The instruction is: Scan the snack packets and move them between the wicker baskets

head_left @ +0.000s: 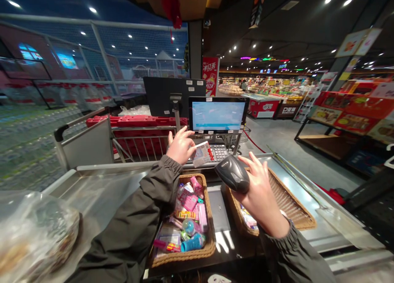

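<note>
My left hand (pixel 181 146) is closed on the edge of a small flat package (pixel 202 154) with a printed label and red marks, held up before the keyboard (pixel 220 151). In my right hand (pixel 257 190) is a black barcode scanner (pixel 233 174), its head tilted toward the package; some of my fingers are raised. Below my left hand stands a wicker basket (pixel 210 233) filled with small colourful items, among them a blue bottle-like one (pixel 193 242). Another wicker basket (pixel 287 199) lies partly behind my right hand, with a few packages (pixel 248 218) at its near end.
A lit monitor (pixel 219 115) stands ahead, with a second dark screen (pixel 172 95) turned away beside it. The metal counter (pixel 104 196) bears clear plastic bags (pixel 33 233) at left. Behind are a cart (pixel 83 141), red crates (pixel 138 122) and a shelf of boxes (pixel 351 110).
</note>
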`<action>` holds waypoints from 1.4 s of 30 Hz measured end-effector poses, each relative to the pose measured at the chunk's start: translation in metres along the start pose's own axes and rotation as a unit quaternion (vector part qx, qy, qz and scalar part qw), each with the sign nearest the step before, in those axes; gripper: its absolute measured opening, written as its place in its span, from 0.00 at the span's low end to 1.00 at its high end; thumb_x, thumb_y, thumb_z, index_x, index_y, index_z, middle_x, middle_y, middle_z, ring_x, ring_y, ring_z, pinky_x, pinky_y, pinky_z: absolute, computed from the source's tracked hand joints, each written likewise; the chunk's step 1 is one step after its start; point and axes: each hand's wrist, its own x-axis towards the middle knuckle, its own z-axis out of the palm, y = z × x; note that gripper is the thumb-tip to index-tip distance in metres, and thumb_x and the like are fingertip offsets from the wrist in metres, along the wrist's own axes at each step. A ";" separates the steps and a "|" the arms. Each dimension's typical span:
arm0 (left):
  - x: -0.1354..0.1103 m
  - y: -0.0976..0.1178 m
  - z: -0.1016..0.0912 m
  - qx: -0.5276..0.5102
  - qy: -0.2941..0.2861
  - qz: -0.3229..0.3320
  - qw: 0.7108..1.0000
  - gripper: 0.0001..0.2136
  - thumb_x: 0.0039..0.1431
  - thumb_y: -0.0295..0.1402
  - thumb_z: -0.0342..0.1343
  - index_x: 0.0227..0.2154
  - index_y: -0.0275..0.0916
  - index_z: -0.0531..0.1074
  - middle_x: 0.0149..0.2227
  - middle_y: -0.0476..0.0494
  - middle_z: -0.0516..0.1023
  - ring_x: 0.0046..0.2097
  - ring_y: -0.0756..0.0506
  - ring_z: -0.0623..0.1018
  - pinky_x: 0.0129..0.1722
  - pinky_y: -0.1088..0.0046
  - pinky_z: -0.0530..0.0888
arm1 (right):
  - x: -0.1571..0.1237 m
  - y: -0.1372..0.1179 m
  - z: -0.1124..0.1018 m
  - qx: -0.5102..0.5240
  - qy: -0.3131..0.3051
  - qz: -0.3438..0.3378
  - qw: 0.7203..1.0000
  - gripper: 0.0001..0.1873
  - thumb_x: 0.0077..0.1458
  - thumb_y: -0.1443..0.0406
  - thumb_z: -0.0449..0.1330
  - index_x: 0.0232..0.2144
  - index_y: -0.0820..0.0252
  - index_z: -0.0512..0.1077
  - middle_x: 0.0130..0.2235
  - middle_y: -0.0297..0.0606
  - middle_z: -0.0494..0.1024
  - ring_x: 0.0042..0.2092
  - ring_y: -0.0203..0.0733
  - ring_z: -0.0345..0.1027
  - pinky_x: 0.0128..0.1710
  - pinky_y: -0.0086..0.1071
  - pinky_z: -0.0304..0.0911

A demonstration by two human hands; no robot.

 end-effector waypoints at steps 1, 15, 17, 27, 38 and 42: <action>-0.002 -0.002 0.000 0.000 -0.002 -0.003 1.000 0.05 0.55 0.29 0.60 0.25 0.41 0.76 0.58 0.45 0.73 0.67 0.34 0.59 0.64 0.34 0.43 | 0.000 0.000 0.001 0.000 -0.002 0.000 1.000 0.18 0.53 0.65 0.60 0.47 0.60 0.71 0.60 0.53 0.66 0.69 0.66 0.43 0.62 0.73 0.40; -0.045 -0.033 0.000 0.018 -0.036 -0.046 0.998 0.06 0.55 0.29 0.60 0.24 0.41 0.75 0.58 0.46 0.74 0.67 0.35 0.59 0.63 0.33 0.43 | 0.009 -0.015 0.029 0.031 -0.027 -0.007 0.999 0.20 0.49 0.65 0.61 0.47 0.62 0.72 0.61 0.55 0.65 0.69 0.69 0.43 0.60 0.76 0.41; -0.056 -0.038 0.002 0.019 -0.053 -0.051 0.997 0.06 0.55 0.29 0.59 0.24 0.41 0.75 0.57 0.46 0.74 0.67 0.34 0.59 0.63 0.33 0.42 | 0.010 -0.017 0.034 0.036 -0.036 -0.008 0.999 0.21 0.49 0.66 0.61 0.47 0.61 0.72 0.61 0.54 0.65 0.69 0.69 0.43 0.60 0.76 0.42; -0.119 -0.075 0.031 0.001 -0.173 -0.105 0.979 0.06 0.51 0.28 0.59 0.21 0.40 0.74 0.55 0.46 0.76 0.66 0.35 0.62 0.63 0.33 0.42 | 0.008 -0.027 0.056 0.049 -0.080 0.003 0.996 0.17 0.49 0.66 0.60 0.43 0.62 0.73 0.61 0.55 0.65 0.69 0.69 0.43 0.60 0.76 0.41; -0.164 -0.100 0.043 -0.027 -0.268 -0.130 0.954 0.04 0.49 0.28 0.59 0.22 0.40 0.74 0.53 0.49 0.78 0.64 0.35 0.65 0.61 0.33 0.46 | -0.003 -0.041 0.077 0.087 -0.155 -0.036 0.983 0.22 0.48 0.67 0.59 0.48 0.59 0.72 0.62 0.51 0.65 0.69 0.67 0.42 0.62 0.74 0.39; -0.175 -0.110 0.037 0.002 -0.315 -0.148 0.938 0.05 0.48 0.27 0.58 0.20 0.41 0.74 0.52 0.49 0.78 0.63 0.35 0.66 0.61 0.32 0.46 | -0.008 -0.049 0.082 0.105 -0.173 -0.041 0.978 0.22 0.47 0.67 0.59 0.47 0.60 0.73 0.62 0.52 0.65 0.69 0.67 0.42 0.62 0.74 0.38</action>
